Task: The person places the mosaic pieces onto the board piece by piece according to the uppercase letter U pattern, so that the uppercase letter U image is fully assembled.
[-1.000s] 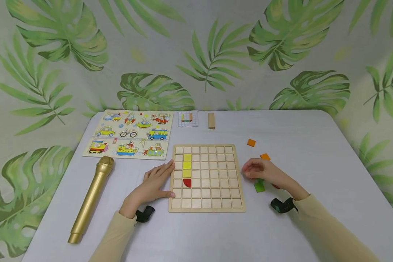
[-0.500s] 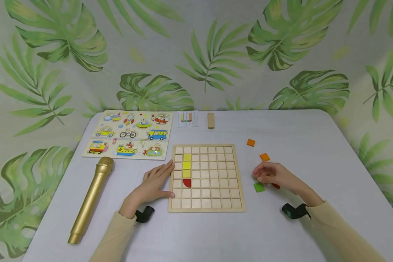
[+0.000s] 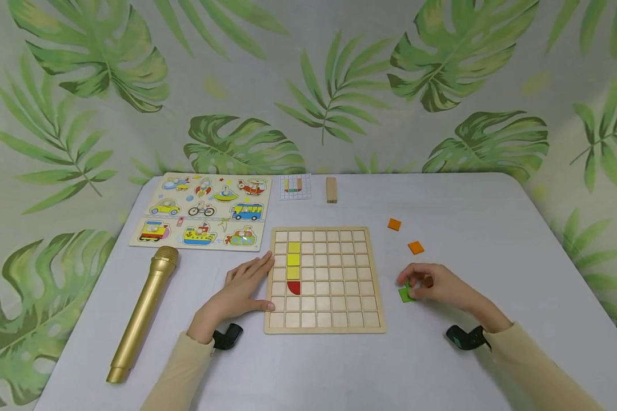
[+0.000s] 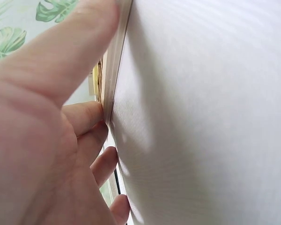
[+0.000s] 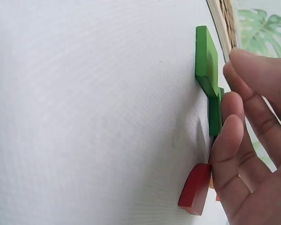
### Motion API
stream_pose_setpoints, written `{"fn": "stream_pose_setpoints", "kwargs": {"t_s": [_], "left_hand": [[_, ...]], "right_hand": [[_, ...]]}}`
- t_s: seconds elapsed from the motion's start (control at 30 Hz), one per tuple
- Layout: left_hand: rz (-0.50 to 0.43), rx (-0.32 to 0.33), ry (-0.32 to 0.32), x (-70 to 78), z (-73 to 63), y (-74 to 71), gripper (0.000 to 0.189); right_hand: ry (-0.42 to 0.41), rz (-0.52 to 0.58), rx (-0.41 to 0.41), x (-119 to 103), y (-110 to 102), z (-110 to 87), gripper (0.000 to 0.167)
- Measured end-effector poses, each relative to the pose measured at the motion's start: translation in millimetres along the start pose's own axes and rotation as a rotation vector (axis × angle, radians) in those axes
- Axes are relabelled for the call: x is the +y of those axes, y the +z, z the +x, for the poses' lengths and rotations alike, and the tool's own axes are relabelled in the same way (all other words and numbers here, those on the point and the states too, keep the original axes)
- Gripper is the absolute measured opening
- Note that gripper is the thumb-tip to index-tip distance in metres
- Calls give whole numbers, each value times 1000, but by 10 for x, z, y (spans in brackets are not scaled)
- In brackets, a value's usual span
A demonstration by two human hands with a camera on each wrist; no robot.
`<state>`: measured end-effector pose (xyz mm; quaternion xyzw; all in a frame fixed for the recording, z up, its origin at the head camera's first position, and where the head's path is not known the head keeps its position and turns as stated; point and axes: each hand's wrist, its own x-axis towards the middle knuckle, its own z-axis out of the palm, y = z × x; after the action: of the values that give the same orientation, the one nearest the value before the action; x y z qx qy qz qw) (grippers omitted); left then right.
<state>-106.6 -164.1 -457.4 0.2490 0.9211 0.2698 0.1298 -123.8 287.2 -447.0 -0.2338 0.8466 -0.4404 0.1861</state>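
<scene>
In the head view a wooden grid board (image 3: 329,326) lies mid-table. One of its columns holds several yellow tiles (image 3: 293,260) above a red quarter-circle tile (image 3: 294,287). My left hand (image 3: 241,291) rests against the board's left edge, its fingers extended and the thumb at the lower left. To the right of the board, my right hand (image 3: 434,285) hovers with bent fingers over a light green tile (image 3: 405,295). From the right wrist, that tile (image 5: 206,61) shows beside a darker green tile (image 5: 215,115) and a red curved tile (image 5: 195,190); nothing appears pinched.
Two orange tiles (image 3: 416,247) lie beyond my right hand. Behind the board are a small printed pattern card (image 3: 295,194) and a wooden block (image 3: 331,190). A vehicle puzzle board (image 3: 200,221) and a gold microphone (image 3: 143,314) occupy the left side.
My right hand has moved right, away from the board, and down towards the green tiles, now covering the red tile in the head view. The left hand has stayed at the board's edge.
</scene>
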Motion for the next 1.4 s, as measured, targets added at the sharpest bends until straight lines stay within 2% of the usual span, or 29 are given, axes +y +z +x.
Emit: {"fn": "stream_pose_setpoints", "kwargs": {"t_s": [0.23,0.43,0.6,0.8,0.93,1.13,1.4], "left_hand": [[-5,5,1,1,-7,-1,97],[-6,9,1,-2,-13,-1,97],[-8,8,2,-4,-7,4,98],[-7,9,4,-17,-8,8,97],[-7,6,5,-22,-9,6,98],[-9,0,-2,-29,-7,7,100],[-11,7,12,-29,2,3,100]], "right_hand": [[-66,-88,23,-19,46,-32,28],[-55,-119,48,-19,85,-23,33],[-47,-93,39,-50,86,-9,32],[-48,-53,-1,-61,40,-1,23],[-4,-11,-33,-55,19,33,17],[73,50,-56,-130,26,147,13],[52,115,-93,-279,149,394,14]]}}
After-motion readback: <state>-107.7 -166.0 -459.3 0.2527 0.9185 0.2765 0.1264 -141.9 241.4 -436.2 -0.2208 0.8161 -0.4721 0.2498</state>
